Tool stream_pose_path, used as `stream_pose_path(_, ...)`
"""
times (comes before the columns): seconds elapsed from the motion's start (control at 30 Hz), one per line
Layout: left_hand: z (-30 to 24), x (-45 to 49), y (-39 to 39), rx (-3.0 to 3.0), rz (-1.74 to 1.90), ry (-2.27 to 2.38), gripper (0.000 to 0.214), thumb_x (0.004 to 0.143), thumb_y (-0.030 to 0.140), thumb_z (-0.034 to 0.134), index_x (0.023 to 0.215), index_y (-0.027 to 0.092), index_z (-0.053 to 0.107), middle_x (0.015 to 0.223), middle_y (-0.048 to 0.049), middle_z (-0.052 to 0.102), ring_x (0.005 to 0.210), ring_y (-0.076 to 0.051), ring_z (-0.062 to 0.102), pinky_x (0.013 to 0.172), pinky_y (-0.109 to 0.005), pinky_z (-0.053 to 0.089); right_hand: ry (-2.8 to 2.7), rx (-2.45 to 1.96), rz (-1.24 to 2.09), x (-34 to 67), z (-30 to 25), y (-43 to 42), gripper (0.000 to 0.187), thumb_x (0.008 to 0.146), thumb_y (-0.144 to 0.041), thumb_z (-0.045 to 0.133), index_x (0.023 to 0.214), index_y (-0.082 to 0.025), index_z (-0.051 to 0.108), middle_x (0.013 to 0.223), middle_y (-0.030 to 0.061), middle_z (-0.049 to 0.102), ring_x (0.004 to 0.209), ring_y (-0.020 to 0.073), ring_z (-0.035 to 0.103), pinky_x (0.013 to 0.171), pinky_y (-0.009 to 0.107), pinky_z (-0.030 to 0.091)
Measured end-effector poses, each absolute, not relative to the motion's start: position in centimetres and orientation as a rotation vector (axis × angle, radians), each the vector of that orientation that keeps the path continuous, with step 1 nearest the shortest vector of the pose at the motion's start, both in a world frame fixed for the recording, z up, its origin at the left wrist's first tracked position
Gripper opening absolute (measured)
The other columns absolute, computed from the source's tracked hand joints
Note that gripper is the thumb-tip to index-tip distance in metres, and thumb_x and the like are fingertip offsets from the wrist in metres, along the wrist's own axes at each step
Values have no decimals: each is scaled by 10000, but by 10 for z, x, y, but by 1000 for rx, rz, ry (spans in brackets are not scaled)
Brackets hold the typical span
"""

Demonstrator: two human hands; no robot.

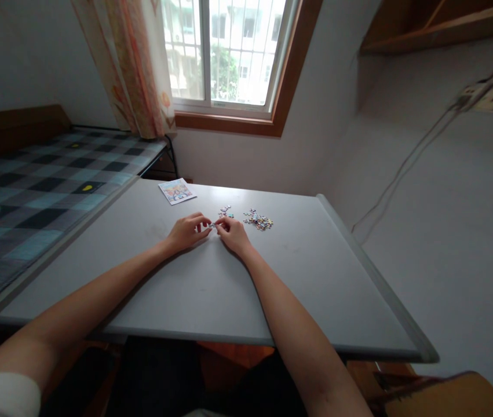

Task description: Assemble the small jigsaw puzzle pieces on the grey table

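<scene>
Both my hands meet over the middle of the table, fingertips pinched around small jigsaw puzzle pieces (213, 225). My left hand (189, 230) grips them from the left side, thumb and fingers bent inward. From the right, my right hand (232, 233) pinches at the same spot, its other fingers curled. How many pieces are between the fingertips is too small to tell. Just beyond my right hand lies a small group of loose puzzle pieces (225, 209). A larger pile of puzzle pieces (260, 220) sits to its right.
A square picture card (177, 191) lies at the table's far left. The grey-white table (176, 289) has raised side edges. A bed with a checked cover (55, 185) adjoins on the left; a wooden chair (455, 397) stands at the lower right. A cord (396, 176) hangs along the right wall.
</scene>
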State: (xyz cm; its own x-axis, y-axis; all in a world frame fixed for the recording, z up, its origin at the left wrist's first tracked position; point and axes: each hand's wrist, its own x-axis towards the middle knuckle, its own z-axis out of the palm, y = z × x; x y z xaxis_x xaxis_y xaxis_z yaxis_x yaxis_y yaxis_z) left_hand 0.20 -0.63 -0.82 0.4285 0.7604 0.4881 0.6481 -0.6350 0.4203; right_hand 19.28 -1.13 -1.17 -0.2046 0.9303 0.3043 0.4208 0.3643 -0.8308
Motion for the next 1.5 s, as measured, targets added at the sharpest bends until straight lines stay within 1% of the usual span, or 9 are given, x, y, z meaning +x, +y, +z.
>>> stream_pose_path(0.2, -6, 5, -7, 2441, 1051, 1239, 248, 864, 399, 576, 933, 189, 689, 831, -21, 633, 627, -99, 605, 552, -196, 488, -1772, -1189, 780, 193, -13, -11, 107, 789, -202, 583, 834, -166, 674, 630, -24, 608, 594, 108, 541, 631, 223, 418)
stream_pose_path(0.53, -11, 4, 0, 2310, 1131, 1145, 224, 839, 359, 627, 943, 173, 697, 795, -23, 632, 632, -97, 591, 576, -202, 506, -1750, -1176, 787, 194, -14, -10, 89, 793, -229, 601, 823, -167, 658, 641, -16, 619, 612, 116, 565, 630, 228, 419)
stream_pose_path(0.77, -9, 4, 0, 2287, 1088, 1139, 250, 837, 376, 606, 951, 171, 694, 816, -31, 640, 627, -109, 593, 604, -236, 512, -1771, -1175, 788, 194, -10, -13, 61, 779, -214, 591, 791, -176, 638, 629, -25, 606, 598, 109, 544, 618, 223, 410)
stream_pose_path(1.0, -7, 4, -1, 2292, 1080, 1135, 225, 831, 347, 607, 929, 166, 698, 816, -40, 656, 610, -111, 583, 611, -248, 507, -1784, -1172, 787, 194, -7, -16, 58, 761, -197, 573, 765, -176, 627, 599, -39, 573, 566, 97, 502, 591, 213, 385)
stream_pose_path(1.27, -6, 5, -2, 2305, 1064, 1141, 252, 836, 382, 597, 926, 171, 699, 778, -28, 648, 620, -115, 593, 605, -237, 506, -1800, -1202, 765, 193, -6, -16, 64, 755, -188, 575, 767, -177, 636, 611, -35, 585, 580, 100, 504, 602, 215, 391)
stream_pose_path(1.5, -8, 4, 1, 2284, 1066, 1146, 255, 822, 349, 607, 947, 161, 726, 780, -40, 656, 593, -113, 588, 581, -237, 494, -1802, -1190, 748, 194, -7, -16, 75, 772, -200, 580, 766, -171, 649, 614, -27, 587, 585, 104, 510, 608, 221, 391)
